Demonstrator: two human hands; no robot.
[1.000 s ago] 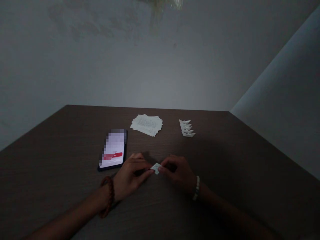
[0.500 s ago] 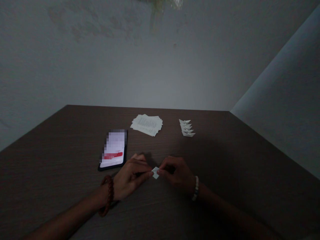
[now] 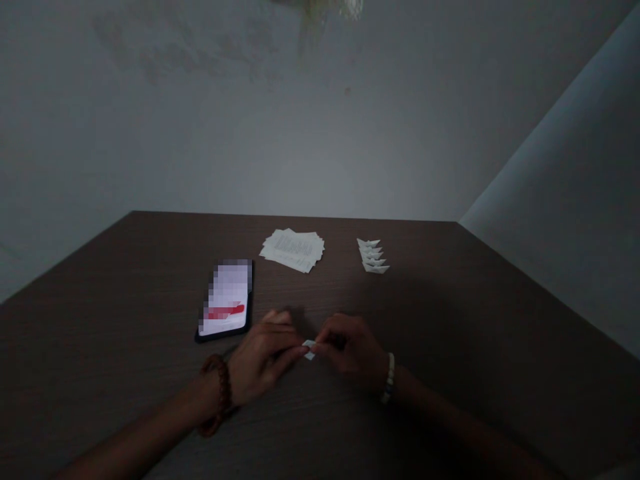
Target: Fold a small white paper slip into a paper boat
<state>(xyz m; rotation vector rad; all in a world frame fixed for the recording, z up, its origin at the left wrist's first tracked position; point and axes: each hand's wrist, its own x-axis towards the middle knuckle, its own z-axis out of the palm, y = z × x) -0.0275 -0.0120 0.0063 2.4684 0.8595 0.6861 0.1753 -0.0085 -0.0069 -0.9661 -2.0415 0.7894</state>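
A small folded piece of white paper (image 3: 309,354) is pinched between my two hands, low in the middle of the head view. My left hand (image 3: 265,357) holds its left corner between thumb and forefinger. On the opposite corner, the thumb and fingertips of my right hand (image 3: 353,350) are closed. The fingertips hide part of the paper's edges. Beyond my right hand stand several small folded paper boats (image 3: 373,257), lined up in a row. A loose stack of printed paper sheets (image 3: 293,250) lies beyond my left hand.
A phone (image 3: 225,300) with a lit, partly blurred screen lies left of my left hand. Everything rests on a dark wooden table (image 3: 125,287). Its far edge meets a grey wall (image 3: 300,147).
Between my fingers the paper now looks flatter and narrower, where it showed as a diamond before. My thumbs have shifted slightly on it; both hands stay in nearly the same place.
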